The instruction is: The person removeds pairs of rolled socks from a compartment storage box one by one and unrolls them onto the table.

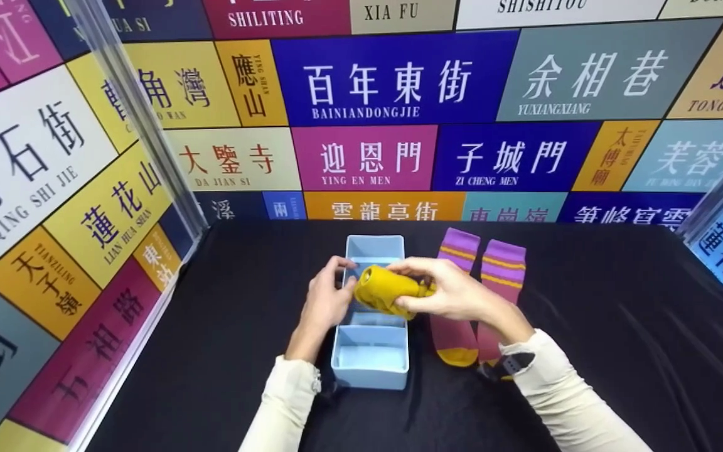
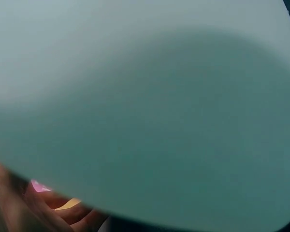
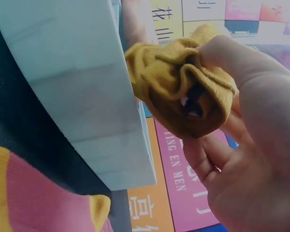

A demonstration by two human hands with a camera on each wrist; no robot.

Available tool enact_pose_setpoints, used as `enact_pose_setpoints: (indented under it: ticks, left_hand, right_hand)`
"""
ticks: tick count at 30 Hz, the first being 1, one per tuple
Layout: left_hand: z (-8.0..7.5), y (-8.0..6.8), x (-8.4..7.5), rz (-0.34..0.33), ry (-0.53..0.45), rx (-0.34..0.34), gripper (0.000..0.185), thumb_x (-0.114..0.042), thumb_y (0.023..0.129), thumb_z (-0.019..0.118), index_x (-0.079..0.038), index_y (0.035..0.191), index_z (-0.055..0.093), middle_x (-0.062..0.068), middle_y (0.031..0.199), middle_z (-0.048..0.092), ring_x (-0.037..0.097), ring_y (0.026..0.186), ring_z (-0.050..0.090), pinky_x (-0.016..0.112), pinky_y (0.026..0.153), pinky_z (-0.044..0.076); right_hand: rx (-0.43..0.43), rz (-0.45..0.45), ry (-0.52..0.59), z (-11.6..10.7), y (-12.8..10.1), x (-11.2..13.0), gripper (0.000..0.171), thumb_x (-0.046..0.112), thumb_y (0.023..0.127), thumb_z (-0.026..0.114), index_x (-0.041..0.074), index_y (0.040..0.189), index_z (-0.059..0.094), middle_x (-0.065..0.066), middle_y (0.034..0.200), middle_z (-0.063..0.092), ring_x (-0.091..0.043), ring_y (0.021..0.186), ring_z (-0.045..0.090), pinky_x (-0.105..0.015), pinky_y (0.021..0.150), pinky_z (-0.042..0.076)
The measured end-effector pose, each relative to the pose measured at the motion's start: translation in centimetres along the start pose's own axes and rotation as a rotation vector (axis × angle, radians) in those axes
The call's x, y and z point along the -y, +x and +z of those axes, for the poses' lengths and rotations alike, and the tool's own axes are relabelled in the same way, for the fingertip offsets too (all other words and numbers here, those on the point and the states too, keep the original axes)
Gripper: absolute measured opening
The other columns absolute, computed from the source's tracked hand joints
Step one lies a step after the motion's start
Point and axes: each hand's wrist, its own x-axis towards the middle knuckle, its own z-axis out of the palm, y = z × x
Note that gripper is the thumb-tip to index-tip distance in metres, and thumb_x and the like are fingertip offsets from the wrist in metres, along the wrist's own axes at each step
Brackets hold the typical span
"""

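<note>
My right hand (image 1: 452, 292) grips a yellow rolled-up pair of socks (image 1: 383, 290) above the light blue divided box (image 1: 371, 378). Fingers and thumb close round the roll's right end; in the right wrist view its folded yellow fabric (image 3: 183, 82) shows a dark patch inside. My left hand (image 1: 327, 298) is at the box's left side, its thumb near the roll and its fingers slightly bent over the rim. Most of the left wrist view is filled by the box wall (image 2: 159, 135), with a few left-hand fingers (image 2: 72, 212) at the lower left.
Right of the box, two pink socks (image 1: 452, 333) with purple striped cuffs and yellow toes lie flat side by side, partly under my right arm. Black cloth (image 1: 230, 351) covers the table. Printed panels (image 1: 393, 78) stand behind and at the sides.
</note>
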Motion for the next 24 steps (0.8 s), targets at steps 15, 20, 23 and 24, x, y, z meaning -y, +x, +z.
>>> enact_pose_setpoints:
  ticks: [15, 20, 23, 24]
  left_hand:
    - [-0.2, -0.1, 0.1, 0.044, -0.001, -0.018, 0.023, -0.021, 0.101, 0.070, -0.026, 0.124, 0.070, 0.002, 0.126, 0.077, 0.021, 0.100, 0.067, 0.045, 0.093, 0.054]
    - [0.0, -0.1, 0.1, 0.046, -0.011, -0.021, 0.023, -0.021, 0.101, 0.070, -0.027, 0.124, 0.071, 0.001, 0.124, 0.077, 0.020, 0.096, 0.067, 0.044, 0.089, 0.054]
    - [0.2, -0.1, 0.1, 0.032, -0.006, -0.026, 0.024, -0.022, 0.100, 0.071, -0.029, 0.124, 0.071, 0.000, 0.125, 0.077, 0.020, 0.098, 0.067, 0.044, 0.090, 0.054]
    - [0.3, -0.1, 0.1, 0.028, -0.005, -0.027, 0.024, -0.022, 0.100, 0.070, -0.029, 0.124, 0.071, -0.001, 0.125, 0.077, 0.020, 0.099, 0.067, 0.044, 0.090, 0.054]
  right_hand:
    - [-0.062, 0.007, 0.148, -0.8, -3.4, -0.6, 0.043, 0.024, 0.098, 0.083, 0.025, 0.136, 0.063, 0.001, 0.122, 0.073, -0.023, 0.106, 0.071, -0.034, 0.092, 0.064]
    - [-0.080, 0.014, 0.082, -1.3, -5.1, -0.7, 0.047, 0.024, 0.093, 0.088, 0.031, 0.134, 0.066, 0.005, 0.121, 0.072, -0.022, 0.107, 0.069, -0.032, 0.094, 0.061]
    - [-0.072, 0.011, 0.094, -1.7, -6.1, -1.3, 0.048, 0.021, 0.093, 0.088, 0.029, 0.135, 0.068, 0.003, 0.124, 0.073, -0.023, 0.107, 0.069, -0.033, 0.094, 0.060]
    - [-0.076, 0.010, 0.093, -1.8, -6.4, -1.6, 0.047, 0.020, 0.093, 0.088, 0.028, 0.135, 0.068, 0.003, 0.123, 0.073, -0.024, 0.105, 0.069, -0.033, 0.093, 0.060]
